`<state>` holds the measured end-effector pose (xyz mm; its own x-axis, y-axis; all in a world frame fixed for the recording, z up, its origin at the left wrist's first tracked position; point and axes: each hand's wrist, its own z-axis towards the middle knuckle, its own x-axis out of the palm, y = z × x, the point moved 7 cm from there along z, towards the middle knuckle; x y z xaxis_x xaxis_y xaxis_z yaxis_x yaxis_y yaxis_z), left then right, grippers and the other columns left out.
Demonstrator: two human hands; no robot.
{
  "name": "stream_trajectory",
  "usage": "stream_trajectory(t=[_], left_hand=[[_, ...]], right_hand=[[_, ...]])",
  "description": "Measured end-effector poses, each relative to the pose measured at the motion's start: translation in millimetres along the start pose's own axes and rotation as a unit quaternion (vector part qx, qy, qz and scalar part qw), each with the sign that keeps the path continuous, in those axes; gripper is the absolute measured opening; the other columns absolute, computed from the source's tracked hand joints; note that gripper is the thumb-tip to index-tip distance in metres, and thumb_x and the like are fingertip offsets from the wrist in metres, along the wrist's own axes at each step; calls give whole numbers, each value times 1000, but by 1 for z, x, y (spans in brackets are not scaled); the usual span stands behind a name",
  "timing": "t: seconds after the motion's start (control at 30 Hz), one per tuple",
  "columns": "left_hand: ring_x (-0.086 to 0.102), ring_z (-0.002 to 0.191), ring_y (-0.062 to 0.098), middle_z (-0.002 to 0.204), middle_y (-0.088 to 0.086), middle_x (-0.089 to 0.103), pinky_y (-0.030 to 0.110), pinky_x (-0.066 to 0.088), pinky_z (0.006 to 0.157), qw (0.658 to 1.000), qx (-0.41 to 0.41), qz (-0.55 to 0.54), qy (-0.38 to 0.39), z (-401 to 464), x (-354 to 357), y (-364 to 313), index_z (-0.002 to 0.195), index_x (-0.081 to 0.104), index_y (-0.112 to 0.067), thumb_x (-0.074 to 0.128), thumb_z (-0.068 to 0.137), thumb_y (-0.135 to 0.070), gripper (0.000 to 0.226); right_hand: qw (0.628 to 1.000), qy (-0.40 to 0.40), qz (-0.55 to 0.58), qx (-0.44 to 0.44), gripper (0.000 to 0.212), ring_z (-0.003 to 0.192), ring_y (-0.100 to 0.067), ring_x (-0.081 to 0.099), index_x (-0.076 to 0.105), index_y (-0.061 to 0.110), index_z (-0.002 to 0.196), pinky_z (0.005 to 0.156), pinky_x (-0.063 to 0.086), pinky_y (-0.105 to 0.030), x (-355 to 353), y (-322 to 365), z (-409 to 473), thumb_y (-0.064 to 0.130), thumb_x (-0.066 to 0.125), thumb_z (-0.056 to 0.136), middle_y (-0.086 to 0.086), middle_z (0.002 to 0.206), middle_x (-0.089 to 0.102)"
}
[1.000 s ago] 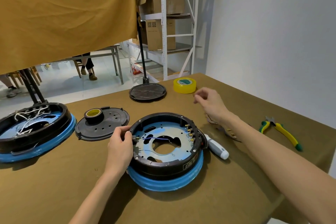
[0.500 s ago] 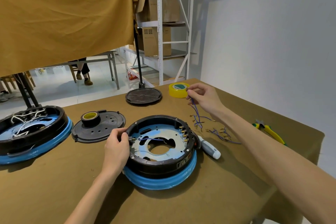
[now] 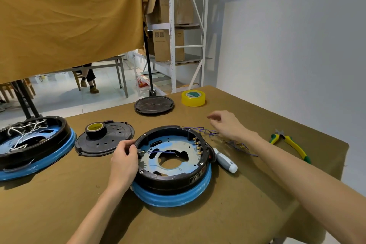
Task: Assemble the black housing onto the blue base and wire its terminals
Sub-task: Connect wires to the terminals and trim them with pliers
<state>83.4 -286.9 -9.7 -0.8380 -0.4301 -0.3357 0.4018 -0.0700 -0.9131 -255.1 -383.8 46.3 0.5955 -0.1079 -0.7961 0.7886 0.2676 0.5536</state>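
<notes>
Mid-desk, housing (image 3: 170, 174) sits on the base (image 3: 172, 197), left hand (image 3: 124, 161) pinching the left terminal, and the right hand (image 3: 225, 124) has just dropped its wire (image 3: 200, 130) by the rim, fingers now loose, so wiring continues.

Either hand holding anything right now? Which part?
Left hand grips the black housing at its left rim. Right hand hovers over the purple wires; whether it pinches one cannot be told.
</notes>
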Motion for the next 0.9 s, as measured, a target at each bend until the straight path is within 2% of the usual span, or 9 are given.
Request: stream_trajectory(t=[0.1, 0.2, 0.33, 0.43, 0.5, 0.57, 0.67, 0.8, 0.9], left_hand=[[56, 105, 12, 121, -3, 59, 29, 44, 85, 999, 12, 33, 16, -1, -2, -7, 139, 54, -18, 43, 108, -19, 33], [58, 100, 10, 120, -5, 60, 31, 45, 83, 992, 34, 100, 69, -1, -4, -17, 145, 50, -25, 47, 107, -26, 38], [61, 90, 10, 97, -11, 65, 32, 50, 79, 955, 14, 269, 124, 2, -12, -22, 120, 61, -33, 42, 101, -61, 39], [63, 85, 12, 88, -13, 68, 31, 55, 76, 925, 17, 365, 101, 3, -19, -25, 108, 66, -34, 40, 97, -69, 45], [63, 90, 10, 98, -12, 68, 30, 53, 77, 937, 54, 334, 84, 2, -17, -33, 116, 68, -30, 49, 97, -63, 42], [58, 105, 7, 121, -11, 62, 28, 49, 88, 957, 99, 245, 120, -2, -6, -39, 133, 61, -28, 58, 99, -49, 40], [54, 116, -3, 130, -18, 58, 28, 47, 104, 962, 116, 141, 202, -10, 10, -44, 141, 54, -34, 59, 103, -25, 39], [52, 125, 7, 132, -9, 59, 30, 45, 110, 974, 84, 108, 180, -12, 13, -44, 135, 59, -29, 42, 103, 4, 49], [49, 130, 16, 137, 1, 55, 30, 42, 108, 982, 62, 129, 125, -20, 15, -47, 135, 58, -21, 40, 99, 10, 51]], right_hand=[[991, 84, -79, 71, 32, 113, -22, 64, 69, 16, 127, 102, 51, -43, 23, -31, -7, 35, 55, 104, -5, 126, 70], [989, 85, -93, 79, 27, 109, -27, 65, 73, 11, 118, 96, 53, -42, 32, -32, -3, 29, 60, 103, -9, 119, 72], [987, 63, -97, 114, 11, 97, -27, 68, 76, 12, 100, 89, 58, -44, 32, -31, 5, 10, 66, 94, -12, 107, 74], [985, 34, -95, 141, 11, 91, -30, 66, 68, 13, 91, 82, 59, -43, 27, -28, 3, 2, 67, 86, -13, 102, 70], [988, -6, -44, 145, 11, 92, -35, 66, 63, 9, 94, 78, 58, -43, 18, -25, 2, 1, 64, 86, -16, 101, 67], [987, -60, 20, 150, 15, 89, -35, 65, 62, 5, 98, 70, 52, -37, 3, -21, 2, -1, 61, 84, -17, 99, 66], [973, -114, 111, 165, 18, 64, -25, 63, 70, -4, 98, 55, 47, -28, -19, -10, -3, 0, 62, 83, -22, 85, 71], [978, -34, 162, 125, 20, 49, -17, 51, 73, -2, 80, 51, 44, -26, -1, 21, -24, 6, 60, 93, -21, 89, 74], [995, 8, 66, 76, 28, 50, -10, 46, 73, 3, 77, 49, 38, -19, 17, 45, -45, 9, 55, 98, -10, 77, 69]])
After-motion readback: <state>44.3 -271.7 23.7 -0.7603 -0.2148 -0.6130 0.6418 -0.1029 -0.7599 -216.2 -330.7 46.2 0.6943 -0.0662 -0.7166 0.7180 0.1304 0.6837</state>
